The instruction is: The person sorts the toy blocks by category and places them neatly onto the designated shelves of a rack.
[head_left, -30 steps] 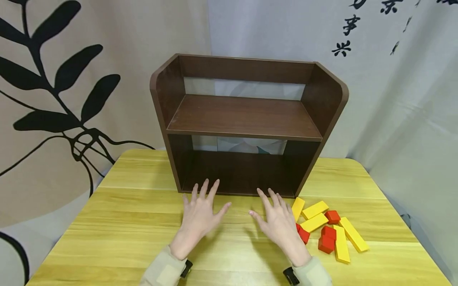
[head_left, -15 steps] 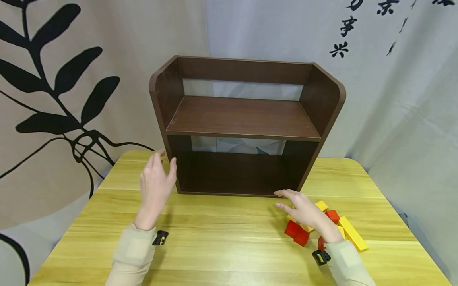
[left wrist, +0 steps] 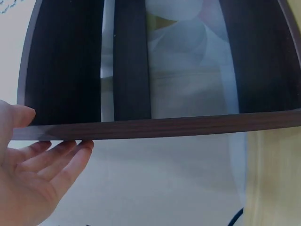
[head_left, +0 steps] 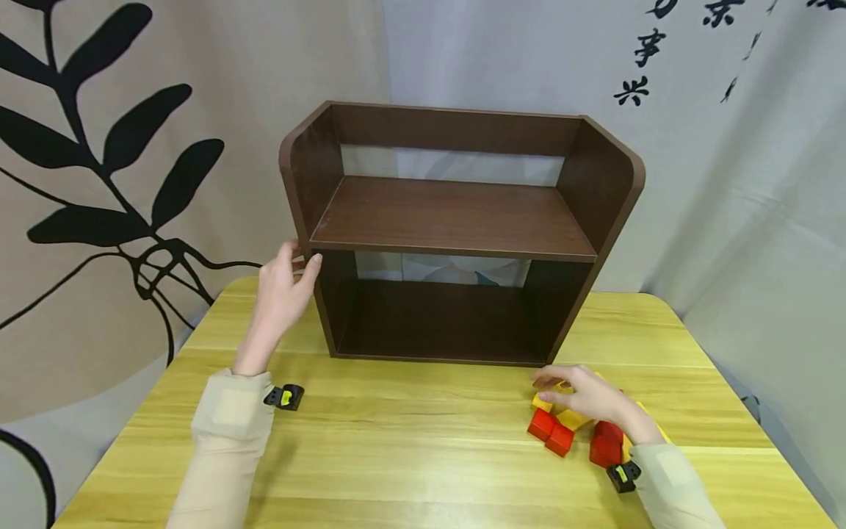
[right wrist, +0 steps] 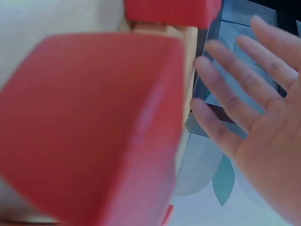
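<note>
You see a dark brown shelf [head_left: 456, 220] on a yellow wood-grain table [head_left: 410, 455]. At near right lie red blocks [head_left: 551, 432] and yellow blocks [head_left: 573, 419]. The left backdrop [head_left: 132, 147] is beige with a black leaf pattern; the right backdrop [head_left: 727, 147] is pale grey with black characters. Your sleeves [head_left: 228, 441] are beige.

One shelf [head_left: 456, 220], two hands [head_left: 280, 294]
</note>
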`<state>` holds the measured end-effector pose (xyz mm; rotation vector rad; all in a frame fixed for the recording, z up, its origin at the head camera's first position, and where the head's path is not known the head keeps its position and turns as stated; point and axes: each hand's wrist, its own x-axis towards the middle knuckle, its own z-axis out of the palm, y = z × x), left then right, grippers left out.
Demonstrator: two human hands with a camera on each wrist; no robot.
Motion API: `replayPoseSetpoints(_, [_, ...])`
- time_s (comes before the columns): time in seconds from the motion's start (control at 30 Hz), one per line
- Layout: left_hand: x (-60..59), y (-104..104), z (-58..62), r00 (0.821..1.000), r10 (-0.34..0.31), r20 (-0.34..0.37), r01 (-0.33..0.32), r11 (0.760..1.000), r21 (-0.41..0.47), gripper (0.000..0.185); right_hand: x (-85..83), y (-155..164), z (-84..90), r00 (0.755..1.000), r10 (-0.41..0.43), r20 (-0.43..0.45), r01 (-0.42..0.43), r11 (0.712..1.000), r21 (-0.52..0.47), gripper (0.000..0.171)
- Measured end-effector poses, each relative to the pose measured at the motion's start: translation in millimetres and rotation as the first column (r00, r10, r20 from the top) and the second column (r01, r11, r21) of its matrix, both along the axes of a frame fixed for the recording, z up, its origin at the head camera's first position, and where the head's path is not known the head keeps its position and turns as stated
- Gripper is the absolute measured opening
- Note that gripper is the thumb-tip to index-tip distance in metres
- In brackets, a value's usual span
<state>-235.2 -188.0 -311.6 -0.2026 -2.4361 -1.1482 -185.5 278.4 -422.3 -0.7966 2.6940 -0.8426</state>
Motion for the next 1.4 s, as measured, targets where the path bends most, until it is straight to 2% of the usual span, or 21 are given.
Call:
replayPoseSetpoints(0.33, [-6.8,-3,7.8,1.0,-0.026,0.002,0.026,0.999,0.021,0.046,11.0,-4,0.5,0.982,0.113,0.148,-0.104,0.992,-0.067,0.036])
replayPoseSetpoints(0.47, [-5.2,-5,12.0,0.999,-0.033,-0.001,0.033,0.999,0.029,0.048,14.1,-6,1.1,0.982,0.126,0.143,-0.121,0.992,-0.041,0.036])
replayPoseSetpoints(0.67, [-3.5,-4,20.8,0.999,-0.024,-0.046,0.027,0.998,0.064,0.052,17.6,-7,2.0,0.989,0.112,0.099,-0.116,0.992,0.041,0.037])
replayPoseSetpoints(0.77, [-5.4,-6,13.8,0.997,-0.034,-0.067,0.038,0.998,0.051,0.051,18.9,-8,0.6,0.991,0.109,0.074,-0.113,0.992,0.056,0.036])
replayPoseSetpoints(0.93, [-8.1,-10,-13.2,0.997,-0.043,-0.065,0.043,0.999,-0.01,0.05,21.0,-9,-3.4,0.994,0.104,0.015,-0.104,0.993,0.058,0.03])
replayPoseSetpoints(1.1, [-9.9,-12,-35.2,0.996,-0.012,-0.09,0.005,0.997,-0.08,0.044,22.4,-11,-5.3,0.997,0.075,-0.015,-0.073,0.994,0.077,0.03])
replayPoseSetpoints(1.27, [-12.1,-11,-43.8,0.982,0.013,-0.191,-0.044,0.987,-0.158,0.034,23.8,-13,-3.3,1.0,0.021,0.002,-0.021,0.994,0.107,0.037])
replayPoseSetpoints(1.4, [-13.5,-11,-45.6,0.973,0.028,-0.228,-0.069,0.982,-0.174,0.028,24.1,-14,-2.3,1.0,0.006,0.002,-0.006,0.994,0.105,0.037])
